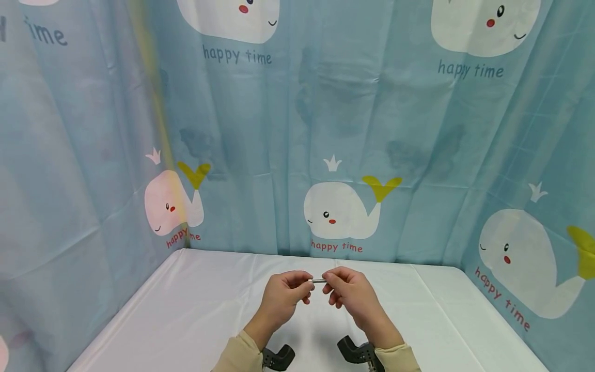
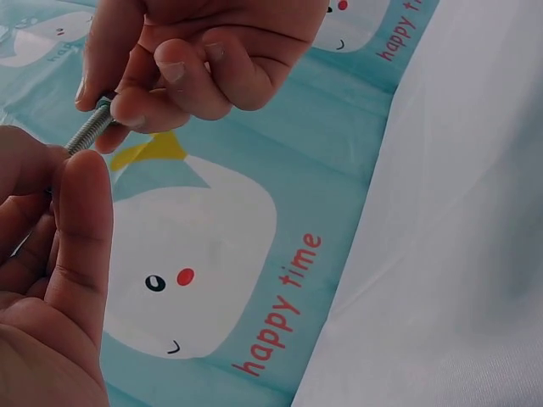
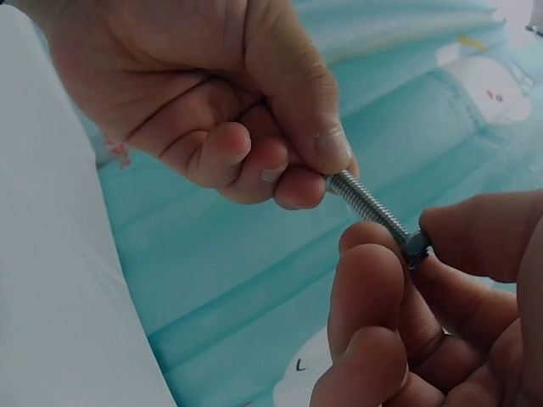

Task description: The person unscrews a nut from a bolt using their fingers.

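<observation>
A silvery threaded bolt [image 1: 318, 281] spans the gap between both hands, held above the white table. My left hand [image 1: 282, 295] pinches one end of it between thumb and fingers. At the opposite end, my right hand [image 1: 354, 295] grips it with thumb and fingertips. In the right wrist view, the bolt's thread [image 3: 369, 203] shows clearly, with a darker thick piece [image 3: 417, 245] at the right hand's end; whether that is a head or a nut I cannot tell. Fingers cover the left end of the bolt [image 2: 89, 127] in the left wrist view.
A white-covered table [image 1: 186, 310] lies beneath the hands. Blue curtains [image 1: 260, 129] printed with whales stand behind it and along both sides. Black wrist mounts [image 1: 279, 357] sit by the beige sleeves [image 1: 239, 354].
</observation>
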The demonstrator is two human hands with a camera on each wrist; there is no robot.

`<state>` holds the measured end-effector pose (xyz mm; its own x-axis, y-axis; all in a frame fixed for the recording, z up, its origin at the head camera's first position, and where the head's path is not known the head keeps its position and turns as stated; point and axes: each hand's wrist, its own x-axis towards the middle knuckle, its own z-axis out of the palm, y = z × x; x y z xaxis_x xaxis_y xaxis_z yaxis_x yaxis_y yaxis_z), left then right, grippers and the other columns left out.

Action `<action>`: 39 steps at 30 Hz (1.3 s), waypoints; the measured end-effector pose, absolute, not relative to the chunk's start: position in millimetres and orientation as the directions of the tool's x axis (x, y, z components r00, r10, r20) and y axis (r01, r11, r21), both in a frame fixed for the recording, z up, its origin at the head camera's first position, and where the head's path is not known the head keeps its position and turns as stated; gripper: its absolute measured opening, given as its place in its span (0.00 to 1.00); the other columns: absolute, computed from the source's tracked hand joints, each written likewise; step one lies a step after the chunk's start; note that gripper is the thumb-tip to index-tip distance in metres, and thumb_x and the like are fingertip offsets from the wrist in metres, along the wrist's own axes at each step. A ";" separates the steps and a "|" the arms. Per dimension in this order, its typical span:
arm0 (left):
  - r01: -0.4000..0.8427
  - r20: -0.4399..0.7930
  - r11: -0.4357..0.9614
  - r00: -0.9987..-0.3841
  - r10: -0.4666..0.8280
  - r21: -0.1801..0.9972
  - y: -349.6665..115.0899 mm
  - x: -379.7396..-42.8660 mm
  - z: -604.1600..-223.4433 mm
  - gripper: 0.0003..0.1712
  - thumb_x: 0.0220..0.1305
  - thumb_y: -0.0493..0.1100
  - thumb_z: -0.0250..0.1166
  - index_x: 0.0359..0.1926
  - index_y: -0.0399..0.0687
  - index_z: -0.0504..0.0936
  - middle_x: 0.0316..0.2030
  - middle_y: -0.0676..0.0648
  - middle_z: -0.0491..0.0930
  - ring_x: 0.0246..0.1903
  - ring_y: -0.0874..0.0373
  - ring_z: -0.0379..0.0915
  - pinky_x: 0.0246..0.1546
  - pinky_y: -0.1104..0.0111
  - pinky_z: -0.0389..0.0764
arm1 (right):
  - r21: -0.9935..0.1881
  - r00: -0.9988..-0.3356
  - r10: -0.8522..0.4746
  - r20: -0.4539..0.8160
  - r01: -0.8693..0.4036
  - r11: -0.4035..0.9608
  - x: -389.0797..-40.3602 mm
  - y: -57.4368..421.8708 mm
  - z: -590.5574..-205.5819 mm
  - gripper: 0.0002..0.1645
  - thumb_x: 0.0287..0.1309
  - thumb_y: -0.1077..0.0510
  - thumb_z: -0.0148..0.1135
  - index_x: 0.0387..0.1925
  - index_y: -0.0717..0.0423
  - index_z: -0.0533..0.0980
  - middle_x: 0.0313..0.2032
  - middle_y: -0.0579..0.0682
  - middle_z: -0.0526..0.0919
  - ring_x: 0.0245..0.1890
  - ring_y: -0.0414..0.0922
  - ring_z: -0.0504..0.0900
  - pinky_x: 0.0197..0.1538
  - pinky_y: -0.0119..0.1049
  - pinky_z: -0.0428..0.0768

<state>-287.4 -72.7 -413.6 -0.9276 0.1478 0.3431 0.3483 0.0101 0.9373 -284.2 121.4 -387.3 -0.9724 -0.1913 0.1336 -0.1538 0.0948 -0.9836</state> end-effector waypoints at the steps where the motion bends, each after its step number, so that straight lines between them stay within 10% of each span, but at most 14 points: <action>1: 0.349 0.344 0.009 -0.927 0.149 0.937 -72.8 -287.3 -413.6 0.08 0.64 0.40 0.69 0.41 0.39 0.87 0.27 0.45 0.82 0.24 0.52 0.80 0.31 0.63 0.84 | -0.985 -0.972 -0.192 0.134 -0.152 0.086 -283.9 121.4 -386.7 0.19 0.68 0.52 0.63 0.45 0.66 0.79 0.31 0.58 0.82 0.22 0.47 0.77 0.26 0.33 0.77; 11: 0.354 0.352 -0.010 -0.924 0.148 0.935 -71.4 -286.9 -414.0 0.07 0.64 0.38 0.69 0.40 0.38 0.87 0.29 0.41 0.83 0.24 0.55 0.79 0.31 0.64 0.84 | -0.984 -0.976 -0.206 0.076 -0.107 0.142 -283.5 121.5 -386.6 0.37 0.64 0.31 0.57 0.48 0.63 0.80 0.27 0.55 0.83 0.18 0.44 0.75 0.21 0.32 0.73; 20: 0.349 0.345 0.002 -0.927 0.146 0.937 -71.1 -286.6 -415.4 0.06 0.64 0.39 0.69 0.39 0.41 0.87 0.28 0.44 0.83 0.24 0.53 0.79 0.31 0.63 0.84 | -0.985 -0.968 -0.228 0.108 -0.134 0.105 -281.9 122.2 -385.4 0.19 0.69 0.50 0.61 0.48 0.63 0.80 0.30 0.56 0.83 0.19 0.44 0.75 0.23 0.31 0.73; 39: 0.347 0.343 0.001 -0.929 0.141 0.938 -72.7 -287.4 -415.2 0.07 0.64 0.40 0.69 0.40 0.41 0.87 0.27 0.45 0.83 0.24 0.53 0.80 0.31 0.63 0.84 | -0.992 -0.970 -0.230 0.077 -0.098 0.081 -282.2 123.6 -383.4 0.27 0.66 0.44 0.63 0.53 0.62 0.78 0.37 0.58 0.86 0.20 0.45 0.79 0.24 0.32 0.76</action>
